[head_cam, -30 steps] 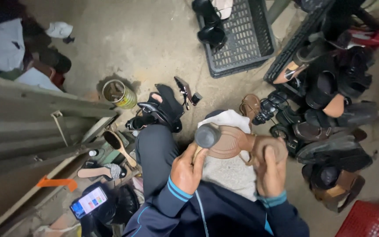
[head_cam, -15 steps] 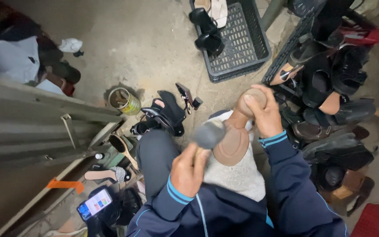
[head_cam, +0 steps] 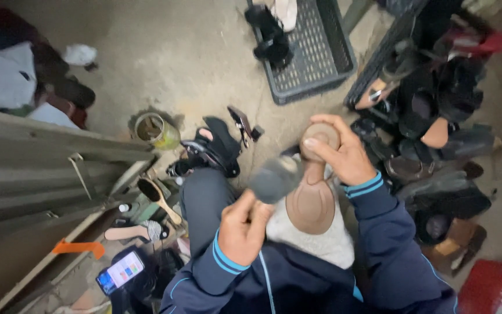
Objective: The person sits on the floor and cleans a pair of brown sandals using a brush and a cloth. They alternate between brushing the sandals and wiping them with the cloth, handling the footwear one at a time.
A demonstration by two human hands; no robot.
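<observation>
Head view, looking down onto a seated lap. Left hand [head_cam: 240, 231] closed around the handle of a hammer [head_cam: 274, 179], its dark, blurred head raised just beside the sole. Right hand [head_cam: 339, 152] wrapped over the heel end of a brown shoe [head_cam: 312, 197], fingers curled on the rounded heel, thumb along its near side. Shoe turned sole-up, resting on a pale cloth [head_cam: 326, 241] spread across the lap, heel pointing away from the body. Dark blue sleeves with light blue cuffs on both arms.

On the concrete floor to the left: open tin can [head_cam: 155, 130], black sandal [head_cam: 213, 150] beside the knee, wooden-handled brush [head_cam: 157, 197], flat insole [head_cam: 135, 232], and a lit phone [head_cam: 119, 272] near the lower edge. Grey plastic crate [head_cam: 321, 52] at top centre, dark shoes on its left part. Heap of dark and brown shoes [head_cam: 431, 139] along the right side; red crate [head_cam: 492, 291] at lower right corner.
</observation>
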